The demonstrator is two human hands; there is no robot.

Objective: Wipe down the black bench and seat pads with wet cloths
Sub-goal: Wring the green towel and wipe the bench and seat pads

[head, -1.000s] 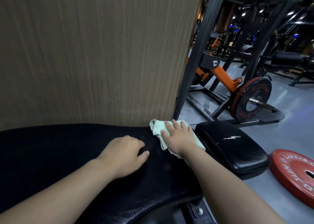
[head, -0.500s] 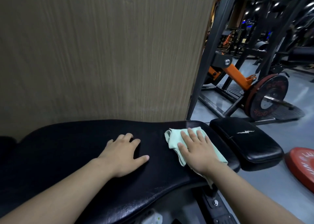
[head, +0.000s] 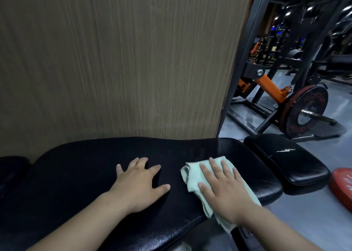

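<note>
A long black bench pad [head: 80,174] runs across the lower half of the view. My right hand [head: 226,189] lies flat with spread fingers on a pale green cloth [head: 192,176], pressing it onto the right part of the pad. My left hand [head: 139,184] rests palm down on the pad, fingers spread, a little left of the cloth. A smaller black seat pad [head: 285,161] with a small tear in its cover sits just beyond the bench's right end.
A brown wood-grain wall [head: 114,60] stands right behind the bench. To the right are a grey steel upright [head: 242,60], an orange lever arm [head: 270,87] with a black weight plate [head: 306,111], and a red plate [head: 342,188] lying on the grey floor.
My right hand has slid the cloth from the bench's far right edge toward the near middle of the pad. My left hand has uncurled and now lies flat.
</note>
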